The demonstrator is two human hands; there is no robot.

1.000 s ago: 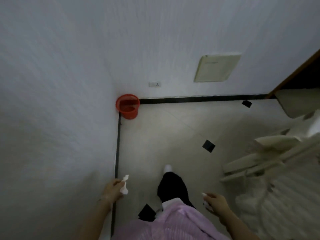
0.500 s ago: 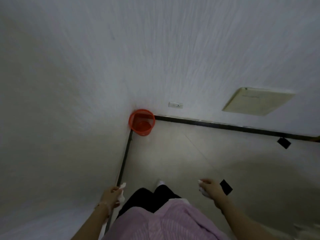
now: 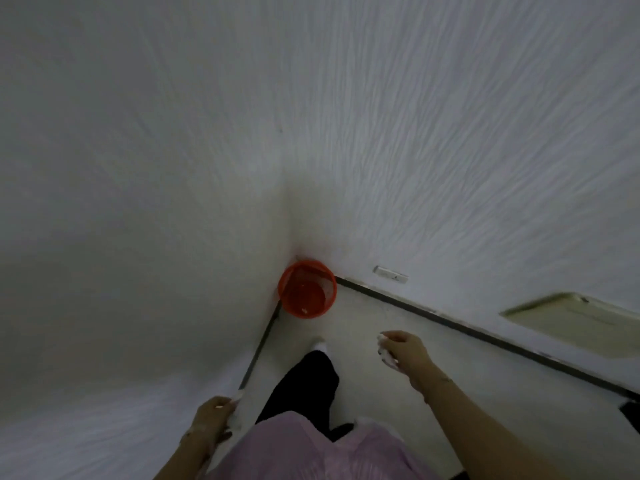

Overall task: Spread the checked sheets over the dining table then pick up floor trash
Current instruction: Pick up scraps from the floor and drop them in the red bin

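Tissue scraps, crumpled and white, are the trash in hand here, and by the look of them they are near weightless, soft and easily crushed, so a light pinch anywhere on the wad should hold; the likelier trouble is a loose flap tearing off or the scrap drifting wide when dropped. The right hand [image 3: 403, 349] has its fingers [image 3: 391, 337] curled almost closed around one white scrap [image 3: 385, 351], which pokes out on the thumb side and below the knuckles. The left hand [image 3: 211, 419] is lower, beside the hip, its fingers [image 3: 221, 407] folded shut on what seems a second scrap [image 3: 237, 400], of which only a pale edge shows just past the fingertips; it is too blurred to be sure. Ahead of both sets of fingers, well apart from them, the red mesh bin [image 3: 307, 289] stands in the corner where the two walls meet, open side up, with a small pale speck already lying inside. No sheets or bench are in view.
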